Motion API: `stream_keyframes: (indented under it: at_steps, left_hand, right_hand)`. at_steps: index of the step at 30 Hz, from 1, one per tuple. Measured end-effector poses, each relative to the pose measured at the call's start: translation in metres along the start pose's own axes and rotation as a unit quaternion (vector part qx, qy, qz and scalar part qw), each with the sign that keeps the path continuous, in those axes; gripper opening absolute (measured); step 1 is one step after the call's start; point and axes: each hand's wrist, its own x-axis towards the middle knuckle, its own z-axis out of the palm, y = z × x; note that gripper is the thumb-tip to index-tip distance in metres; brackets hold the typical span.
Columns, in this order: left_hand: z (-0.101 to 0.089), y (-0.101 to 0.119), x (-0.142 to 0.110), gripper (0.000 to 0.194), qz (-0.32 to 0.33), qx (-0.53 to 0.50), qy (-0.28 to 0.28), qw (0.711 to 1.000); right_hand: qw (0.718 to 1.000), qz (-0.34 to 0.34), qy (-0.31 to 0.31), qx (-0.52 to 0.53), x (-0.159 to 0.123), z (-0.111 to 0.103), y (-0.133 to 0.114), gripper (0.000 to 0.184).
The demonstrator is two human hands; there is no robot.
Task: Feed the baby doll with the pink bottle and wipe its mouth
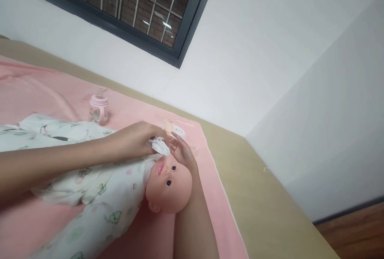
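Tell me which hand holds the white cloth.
The left hand, nearer the pink-capped bottle, grips the white cloth; the right hand, beside the doll's head, shows none.

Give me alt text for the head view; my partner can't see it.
The left hand holds a crumpled white tissue or cloth close to a bald pink doll in white patterned clothes, while the right hand curves beside the doll's head. A clear baby bottle with pink collar and handle stands on a pink cloth sheet.
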Motion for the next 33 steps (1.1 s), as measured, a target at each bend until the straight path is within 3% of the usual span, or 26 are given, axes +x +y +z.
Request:
stream_keyframes:
  at_steps: [5, 9, 13, 17, 20, 24, 29, 33]
  left_hand:
    - [-0.011, -0.012, 0.001, 0.047, -0.096, -0.040, -0.005, 0.995]
    - [-0.015, -0.023, 0.000, 0.058, -0.143, -0.065, 0.008, 0.988]
    - [-0.017, -0.027, -0.002, 0.064, -0.163, -0.075, 0.018, 0.984]
    - [-0.020, -0.026, -0.007, 0.063, -0.149, -0.064, 0.013, 0.987]
    - [-0.023, -0.027, -0.014, 0.063, -0.134, -0.071, 0.010, 0.988]
    - [-0.030, -0.037, -0.025, 0.067, -0.141, -0.124, -0.010, 0.982]
    - [-0.054, -0.060, -0.037, 0.060, -0.121, -0.181, 0.034, 0.975]
    - [-0.084, -0.078, -0.044, 0.053, -0.155, -0.154, 0.092, 0.971]
  right_hand:
    - [0.999, 0.005, -0.022, 0.025, -0.008, -0.001, -0.023, 0.041]
    - [0.992, 0.003, -0.115, -0.051, -0.026, 0.003, -0.068, 0.036]
    - [0.944, 0.011, -0.255, -0.208, -0.049, 0.034, -0.117, 0.036]
    - [0.895, -0.013, -0.305, -0.326, -0.065, 0.081, -0.141, 0.038]
    - [0.885, -0.037, -0.266, -0.380, -0.071, 0.106, -0.142, 0.032]
    - [0.895, -0.052, -0.205, -0.394, -0.070, 0.113, -0.138, 0.026]
    - [0.929, -0.071, -0.046, -0.361, -0.058, 0.097, -0.133, 0.026]
    - [0.927, -0.094, 0.075, -0.356, -0.043, 0.070, -0.122, 0.036]
